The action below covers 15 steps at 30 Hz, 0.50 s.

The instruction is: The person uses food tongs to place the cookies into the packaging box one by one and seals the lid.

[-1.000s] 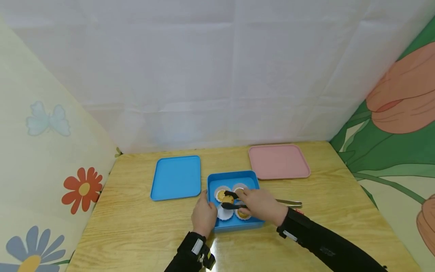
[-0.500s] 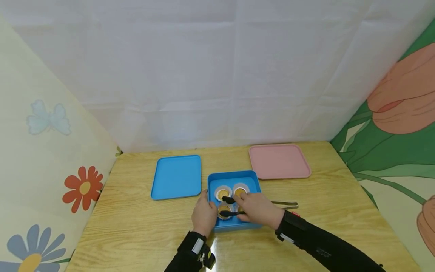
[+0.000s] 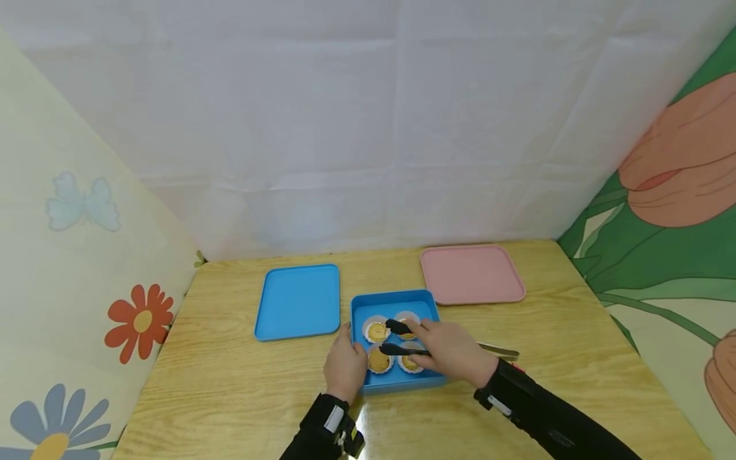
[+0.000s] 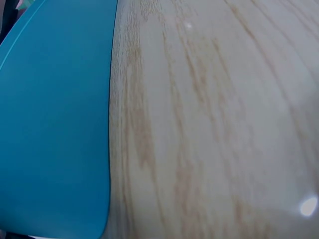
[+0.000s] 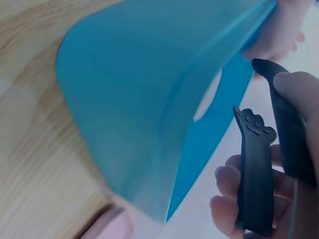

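My left hand [image 3: 345, 367] grips the left wall of a deep blue box [image 3: 402, 385], near its front left corner. Several small yellow tarts [image 3: 379, 361] sit in white paper cups inside, grouped in the front part. Held in my right hand [image 3: 451, 351] are tongs with black paw-shaped ends [image 5: 256, 164] and metal handles. Their ends stand apart over the tarts, with nothing between them. In the right wrist view, my thumb [image 5: 299, 92] lies on one arm of the tongs and my fingers are curled round the other. The left wrist view shows the box's outer wall [image 4: 55, 124].
A flat blue tray [image 3: 299, 300] lies to the left behind the box. At the back right is a pink tray [image 3: 474, 275], close to the box's far right corner. All stand on a wooden table [image 3: 230, 383] against a white backdrop [image 3: 345, 128].
A tart held in the tongs went down into the front left paper cup and was let go. The tongs then rose and moved slightly back from it. My left hand stayed put.
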Each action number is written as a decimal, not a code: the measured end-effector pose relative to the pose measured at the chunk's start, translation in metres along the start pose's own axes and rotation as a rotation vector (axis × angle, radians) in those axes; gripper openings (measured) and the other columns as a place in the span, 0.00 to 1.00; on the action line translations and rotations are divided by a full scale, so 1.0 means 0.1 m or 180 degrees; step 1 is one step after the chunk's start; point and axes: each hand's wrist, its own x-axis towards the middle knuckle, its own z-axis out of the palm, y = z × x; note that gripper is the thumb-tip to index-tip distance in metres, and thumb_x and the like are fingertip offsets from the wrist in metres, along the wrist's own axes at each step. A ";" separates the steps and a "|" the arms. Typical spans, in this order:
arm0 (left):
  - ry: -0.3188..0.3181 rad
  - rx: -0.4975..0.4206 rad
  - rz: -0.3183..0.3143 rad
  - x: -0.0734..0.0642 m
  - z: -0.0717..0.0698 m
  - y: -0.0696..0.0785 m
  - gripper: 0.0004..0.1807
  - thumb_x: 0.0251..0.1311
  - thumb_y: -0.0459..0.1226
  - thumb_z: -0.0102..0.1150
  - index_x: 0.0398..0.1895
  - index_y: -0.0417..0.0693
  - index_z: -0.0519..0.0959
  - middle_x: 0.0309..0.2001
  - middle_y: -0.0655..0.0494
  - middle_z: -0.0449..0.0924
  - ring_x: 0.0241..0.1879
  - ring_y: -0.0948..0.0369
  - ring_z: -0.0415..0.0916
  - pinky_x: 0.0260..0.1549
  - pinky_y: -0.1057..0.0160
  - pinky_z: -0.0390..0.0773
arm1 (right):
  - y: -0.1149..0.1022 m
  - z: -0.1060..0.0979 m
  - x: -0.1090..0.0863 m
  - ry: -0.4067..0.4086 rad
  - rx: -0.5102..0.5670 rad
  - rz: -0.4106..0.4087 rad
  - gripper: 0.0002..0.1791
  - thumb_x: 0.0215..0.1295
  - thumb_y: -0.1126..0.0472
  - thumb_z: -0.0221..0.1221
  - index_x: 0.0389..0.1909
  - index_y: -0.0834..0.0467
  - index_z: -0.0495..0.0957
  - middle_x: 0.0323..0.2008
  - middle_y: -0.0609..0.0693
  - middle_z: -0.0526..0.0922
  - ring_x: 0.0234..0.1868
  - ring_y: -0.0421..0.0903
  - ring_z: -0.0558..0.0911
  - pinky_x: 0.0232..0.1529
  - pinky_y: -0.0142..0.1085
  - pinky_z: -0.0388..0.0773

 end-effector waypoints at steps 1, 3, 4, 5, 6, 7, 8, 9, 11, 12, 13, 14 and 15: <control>0.0009 0.0008 0.0007 0.00 0.00 0.00 0.24 0.59 0.34 0.47 0.60 0.41 0.67 0.52 0.42 0.75 0.20 0.56 0.71 0.11 0.60 0.63 | 0.03 -0.01 -0.02 0.0057 0.0010 0.0066 0.35 0.56 0.43 0.59 0.58 0.62 0.70 0.33 0.51 0.76 0.20 0.39 0.69 0.18 0.30 0.65; 0.0025 0.0019 0.0020 0.00 0.00 0.00 0.24 0.59 0.35 0.47 0.60 0.41 0.67 0.52 0.43 0.75 0.25 0.54 0.75 0.14 0.59 0.68 | 0.09 -0.04 -0.06 0.0204 0.0023 0.0236 0.36 0.54 0.43 0.60 0.59 0.63 0.70 0.38 0.54 0.78 0.22 0.41 0.74 0.19 0.30 0.67; 0.0029 0.0030 0.0025 0.01 0.00 0.00 0.24 0.59 0.35 0.47 0.60 0.41 0.67 0.52 0.43 0.75 0.29 0.53 0.77 0.16 0.57 0.70 | 0.12 -0.06 -0.08 0.0276 0.0021 0.0330 0.37 0.54 0.44 0.60 0.59 0.63 0.69 0.39 0.54 0.78 0.24 0.42 0.75 0.19 0.31 0.68; 0.0031 0.0040 0.0030 0.00 0.00 -0.01 0.24 0.59 0.35 0.47 0.60 0.41 0.67 0.52 0.43 0.75 0.32 0.52 0.78 0.18 0.56 0.72 | 0.16 -0.07 -0.10 0.0373 0.0014 0.0417 0.37 0.53 0.44 0.61 0.58 0.64 0.69 0.40 0.56 0.78 0.26 0.44 0.77 0.20 0.32 0.70; 0.0018 0.0034 0.0028 0.00 0.00 -0.01 0.24 0.59 0.35 0.47 0.60 0.41 0.67 0.52 0.42 0.75 0.33 0.51 0.78 0.20 0.55 0.73 | 0.21 -0.09 -0.12 0.0482 0.0025 0.0506 0.38 0.53 0.44 0.62 0.58 0.65 0.69 0.42 0.58 0.78 0.27 0.46 0.79 0.21 0.33 0.72; 0.0016 0.0032 0.0030 0.00 0.00 -0.01 0.24 0.59 0.35 0.47 0.60 0.41 0.67 0.52 0.42 0.75 0.35 0.50 0.78 0.21 0.54 0.74 | 0.25 -0.10 -0.15 0.0573 0.0037 0.0613 0.38 0.52 0.45 0.63 0.59 0.65 0.68 0.42 0.59 0.78 0.28 0.47 0.79 0.21 0.34 0.72; 0.0011 0.0025 0.0029 0.00 0.00 -0.01 0.24 0.59 0.35 0.47 0.60 0.41 0.67 0.52 0.42 0.75 0.36 0.49 0.78 0.22 0.53 0.74 | 0.29 -0.12 -0.17 0.0652 0.0032 0.0712 0.39 0.52 0.45 0.63 0.59 0.66 0.68 0.42 0.60 0.78 0.28 0.48 0.79 0.22 0.35 0.73; 0.0005 0.0016 0.0026 0.00 0.00 -0.01 0.24 0.59 0.35 0.47 0.60 0.41 0.67 0.52 0.42 0.75 0.36 0.49 0.78 0.22 0.53 0.74 | 0.34 -0.14 -0.20 0.0724 0.0012 0.0803 0.39 0.52 0.45 0.63 0.59 0.66 0.67 0.41 0.60 0.78 0.27 0.48 0.78 0.22 0.36 0.73; 0.0000 0.0003 0.0018 0.00 0.00 -0.01 0.24 0.59 0.35 0.47 0.60 0.41 0.67 0.52 0.42 0.75 0.36 0.49 0.78 0.23 0.53 0.75 | 0.44 -0.18 -0.26 0.0855 0.0013 0.0992 0.40 0.51 0.46 0.63 0.59 0.67 0.66 0.39 0.61 0.77 0.27 0.49 0.78 0.22 0.38 0.74; -0.0002 -0.0006 0.0012 0.00 0.00 -0.01 0.24 0.59 0.35 0.47 0.60 0.41 0.67 0.52 0.42 0.75 0.36 0.49 0.78 0.22 0.53 0.75 | 0.49 -0.21 -0.30 0.0914 0.0038 0.1109 0.40 0.52 0.46 0.63 0.59 0.68 0.65 0.40 0.63 0.77 0.28 0.51 0.78 0.22 0.40 0.75; -0.0003 -0.0008 0.0010 0.00 0.01 -0.01 0.24 0.59 0.35 0.47 0.60 0.41 0.67 0.52 0.42 0.75 0.36 0.49 0.78 0.23 0.53 0.75 | 0.54 -0.23 -0.34 0.0966 0.0048 0.1231 0.41 0.52 0.46 0.63 0.60 0.68 0.65 0.40 0.64 0.76 0.28 0.53 0.79 0.21 0.41 0.75; -0.0007 -0.0010 0.0006 0.00 0.01 -0.01 0.24 0.59 0.35 0.47 0.60 0.41 0.67 0.52 0.42 0.75 0.36 0.50 0.78 0.23 0.53 0.75 | 0.60 -0.25 -0.38 0.1009 0.0051 0.1356 0.41 0.52 0.46 0.63 0.60 0.69 0.64 0.42 0.66 0.76 0.28 0.54 0.79 0.20 0.42 0.74; -0.0011 -0.0015 0.0004 0.00 0.01 -0.01 0.24 0.59 0.35 0.47 0.60 0.41 0.67 0.52 0.42 0.75 0.35 0.50 0.78 0.22 0.54 0.74 | 0.65 -0.27 -0.43 0.1041 0.0079 0.1498 0.41 0.53 0.46 0.62 0.61 0.69 0.63 0.43 0.67 0.75 0.29 0.57 0.79 0.19 0.44 0.74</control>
